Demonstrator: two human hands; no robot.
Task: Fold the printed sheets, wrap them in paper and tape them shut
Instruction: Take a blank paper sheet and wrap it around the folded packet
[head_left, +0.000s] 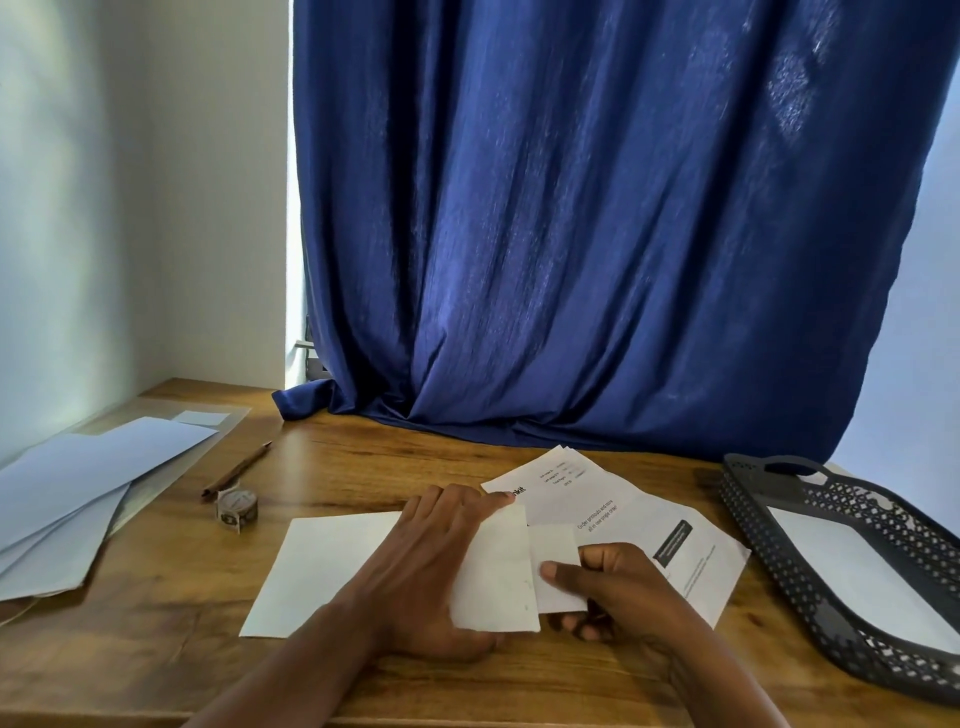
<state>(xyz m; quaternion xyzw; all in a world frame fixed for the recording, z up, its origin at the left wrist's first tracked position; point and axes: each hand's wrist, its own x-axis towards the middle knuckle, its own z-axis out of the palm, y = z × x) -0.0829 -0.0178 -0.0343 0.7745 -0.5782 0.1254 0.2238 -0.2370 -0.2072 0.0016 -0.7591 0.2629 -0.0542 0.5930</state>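
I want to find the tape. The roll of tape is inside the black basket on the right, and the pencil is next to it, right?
Not quite. In the head view the roll of tape sits on the wooden table, left of the hands, not inside the black basket. The pencil is next to it.

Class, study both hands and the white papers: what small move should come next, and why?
Probably slide the folded sheet, pinched by the right hand, further under the wrapping paper flap that the left hand holds lifted. The sheet sits only partly covered, and the tape roll lies untouched.
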